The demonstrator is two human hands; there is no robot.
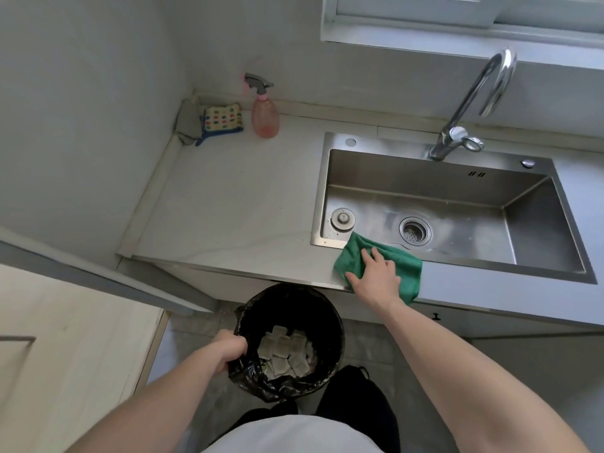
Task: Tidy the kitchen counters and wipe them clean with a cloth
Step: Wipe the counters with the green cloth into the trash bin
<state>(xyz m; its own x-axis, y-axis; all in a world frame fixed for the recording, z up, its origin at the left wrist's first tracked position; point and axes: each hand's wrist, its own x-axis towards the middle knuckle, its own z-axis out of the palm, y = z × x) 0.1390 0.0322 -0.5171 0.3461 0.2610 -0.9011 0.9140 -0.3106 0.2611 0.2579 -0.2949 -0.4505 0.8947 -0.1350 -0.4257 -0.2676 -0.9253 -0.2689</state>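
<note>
Pale desk (228,204) in a corner: sponge (222,118), spray bottle (265,116). Left hand (230,349) grips the bin (294,302) rim, fingers curled. Right hand (376,276), fingers spread flat, presses the cloth (408,268) at the sink's (457,152) front edge, apparently overlapping it.

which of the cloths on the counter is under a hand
The green cloth at the sink's front edge, pressed flat by the right hand. The patterned cloth and grey cloth lie untouched in the far corner.
</note>
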